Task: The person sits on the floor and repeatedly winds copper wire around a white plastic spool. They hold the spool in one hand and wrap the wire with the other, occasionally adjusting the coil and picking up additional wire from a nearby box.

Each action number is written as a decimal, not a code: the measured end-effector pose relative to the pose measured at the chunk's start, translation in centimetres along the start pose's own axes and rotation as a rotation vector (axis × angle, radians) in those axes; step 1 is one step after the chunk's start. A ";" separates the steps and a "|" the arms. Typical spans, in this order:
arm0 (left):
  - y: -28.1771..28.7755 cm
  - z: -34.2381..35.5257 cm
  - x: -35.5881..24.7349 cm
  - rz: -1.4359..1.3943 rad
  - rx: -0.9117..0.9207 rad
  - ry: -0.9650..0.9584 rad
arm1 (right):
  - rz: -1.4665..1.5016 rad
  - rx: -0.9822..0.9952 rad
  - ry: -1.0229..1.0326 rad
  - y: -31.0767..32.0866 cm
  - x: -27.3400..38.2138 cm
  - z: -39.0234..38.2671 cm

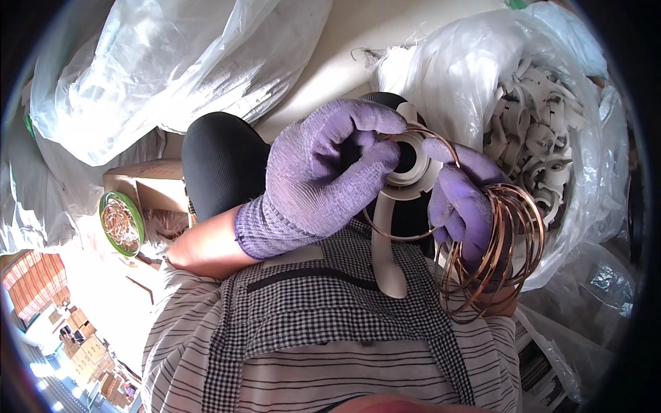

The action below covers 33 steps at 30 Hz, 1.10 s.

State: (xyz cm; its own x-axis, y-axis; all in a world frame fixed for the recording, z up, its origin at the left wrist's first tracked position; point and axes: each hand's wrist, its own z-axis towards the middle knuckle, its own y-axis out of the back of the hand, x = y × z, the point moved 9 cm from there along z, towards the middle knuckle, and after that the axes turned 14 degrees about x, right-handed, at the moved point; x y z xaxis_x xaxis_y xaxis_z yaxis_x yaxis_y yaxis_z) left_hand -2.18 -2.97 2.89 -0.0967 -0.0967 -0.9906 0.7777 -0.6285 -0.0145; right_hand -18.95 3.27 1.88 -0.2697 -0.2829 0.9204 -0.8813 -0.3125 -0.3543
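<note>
Left fingers (385,118) seem nearly closed on a ring (430,131); right fingers (463,196) curl (hold unclear) among more rings (508,189), which could slip if that hand dips.

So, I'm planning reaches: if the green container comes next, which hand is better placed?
Probably the left hand: it is nearer the green container. The right hand is farther across and carries a bundle of copper-coloured rings.
</note>
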 end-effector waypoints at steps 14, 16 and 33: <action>0.0 1.4 2.8 0.477 0.015 0.121 | -0.847 -0.356 0.214 5.7 -2.3 -0.8; 0.0 1.3 4.5 0.349 0.026 0.193 | -0.842 -0.416 0.245 6.5 -2.9 -2.1; 0.1 2.3 4.0 0.422 0.130 -0.014 | -0.689 -0.247 0.224 4.2 -2.0 1.4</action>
State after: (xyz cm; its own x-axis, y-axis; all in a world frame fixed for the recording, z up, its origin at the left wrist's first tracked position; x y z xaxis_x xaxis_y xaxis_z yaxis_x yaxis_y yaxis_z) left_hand -3.88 -5.22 -0.76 0.2038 -0.3759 -0.9040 0.6662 -0.6233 0.4094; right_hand -21.58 1.24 -1.72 0.3233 0.1016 0.9408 -0.9329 -0.1323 0.3348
